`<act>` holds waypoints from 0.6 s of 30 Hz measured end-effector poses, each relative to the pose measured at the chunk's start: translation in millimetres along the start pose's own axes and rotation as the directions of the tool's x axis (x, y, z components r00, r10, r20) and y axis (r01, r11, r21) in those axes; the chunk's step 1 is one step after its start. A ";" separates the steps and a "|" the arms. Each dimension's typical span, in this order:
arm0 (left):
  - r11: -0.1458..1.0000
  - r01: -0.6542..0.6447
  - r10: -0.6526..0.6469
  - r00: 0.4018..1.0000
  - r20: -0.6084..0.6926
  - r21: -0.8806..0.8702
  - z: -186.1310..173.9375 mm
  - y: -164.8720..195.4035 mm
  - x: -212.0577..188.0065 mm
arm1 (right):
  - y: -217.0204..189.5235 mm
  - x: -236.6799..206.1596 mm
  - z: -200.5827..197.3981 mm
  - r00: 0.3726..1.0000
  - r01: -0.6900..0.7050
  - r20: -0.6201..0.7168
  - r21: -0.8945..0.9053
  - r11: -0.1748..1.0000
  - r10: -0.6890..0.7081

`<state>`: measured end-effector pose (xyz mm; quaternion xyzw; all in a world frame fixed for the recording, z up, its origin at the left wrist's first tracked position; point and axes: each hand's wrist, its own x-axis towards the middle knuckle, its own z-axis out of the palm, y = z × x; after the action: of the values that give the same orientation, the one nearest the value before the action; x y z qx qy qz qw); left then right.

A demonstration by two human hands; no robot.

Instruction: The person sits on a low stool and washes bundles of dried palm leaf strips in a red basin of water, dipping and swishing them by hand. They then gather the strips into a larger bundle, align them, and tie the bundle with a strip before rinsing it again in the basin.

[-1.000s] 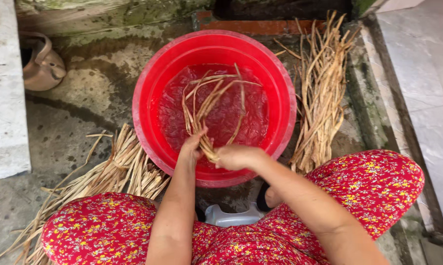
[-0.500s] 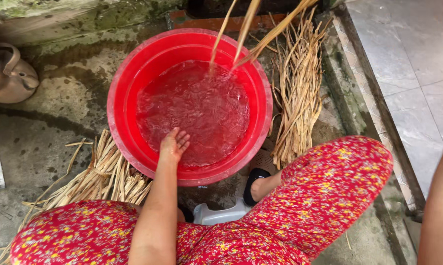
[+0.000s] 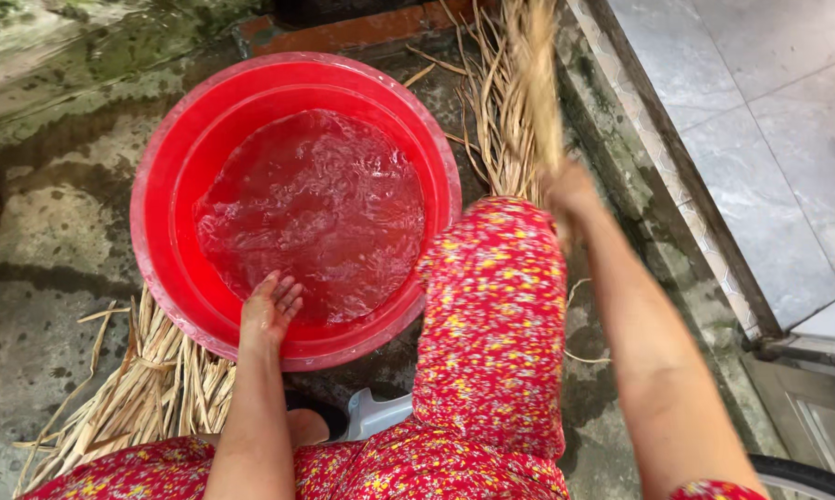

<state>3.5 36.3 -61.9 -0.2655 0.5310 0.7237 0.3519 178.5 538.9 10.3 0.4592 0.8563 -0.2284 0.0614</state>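
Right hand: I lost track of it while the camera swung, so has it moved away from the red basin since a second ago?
Yes. The right hand has left the basin and now grips a bundle of straw beyond its right rim.

Place: I see a home's outdoor wash yard.
Ground: damp, stained concrete floor (image 3: 56, 278) beside a tiled doorstep (image 3: 760, 120).
Signs: a red plastic basin (image 3: 172, 176) of water and bundles of dried straw (image 3: 149, 393) at floor level.

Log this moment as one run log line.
left hand: resting on red basin rim | right hand: gripping straw bundle | water: rippling
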 end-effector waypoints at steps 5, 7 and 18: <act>1.000 -0.028 0.028 1.000 -0.010 0.005 -17.6 5.8 -6.0 | 25.8 -47.3 75.0 0.992 0.005 -0.125 0.189 0.982 0.019; 0.999 -0.053 0.053 0.998 -0.014 -0.006 -21.5 8.6 -11.3 | 26.5 -63.3 80.6 0.980 -0.057 -0.176 0.213 0.975 0.096; 0.907 -0.410 0.410 0.912 -0.024 -0.090 -80.0 108.9 -44.7 | 38.7 -35.7 67.5 0.998 0.025 0.019 0.807 0.591 -0.068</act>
<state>-54.5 -70.8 11.7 -0.1658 0.5414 0.8048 0.1781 223.3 499.9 -51.4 0.4094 0.6707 -0.6029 -0.1382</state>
